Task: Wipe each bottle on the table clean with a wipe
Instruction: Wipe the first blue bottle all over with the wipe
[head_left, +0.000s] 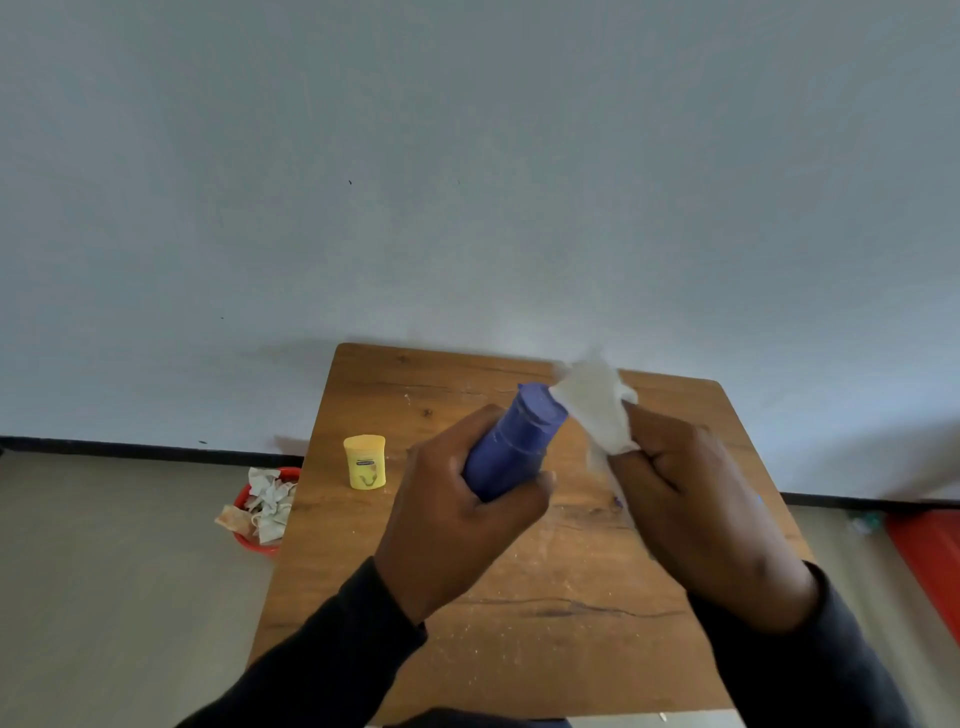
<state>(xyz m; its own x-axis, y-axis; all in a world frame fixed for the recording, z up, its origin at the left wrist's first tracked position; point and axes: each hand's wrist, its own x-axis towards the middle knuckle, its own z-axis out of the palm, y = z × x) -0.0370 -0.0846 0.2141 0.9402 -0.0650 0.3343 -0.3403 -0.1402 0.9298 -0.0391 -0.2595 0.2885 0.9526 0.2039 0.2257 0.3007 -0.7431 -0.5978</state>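
My left hand (457, 499) is wrapped around a blue bottle (517, 441), held tilted above the wooden table (545, 597) with its flat end pointing up and away. My right hand (691, 499) grips a crumpled white wipe (597, 405) that touches the bottle's upper right edge. A small yellow bottle (365, 462) stands upright on the table's left side, apart from both hands.
A red bin (249, 538) full of used wipes sits on the floor left of the table. A red object (930, 561) lies on the floor at the right. A white wall runs behind the table's far edge.
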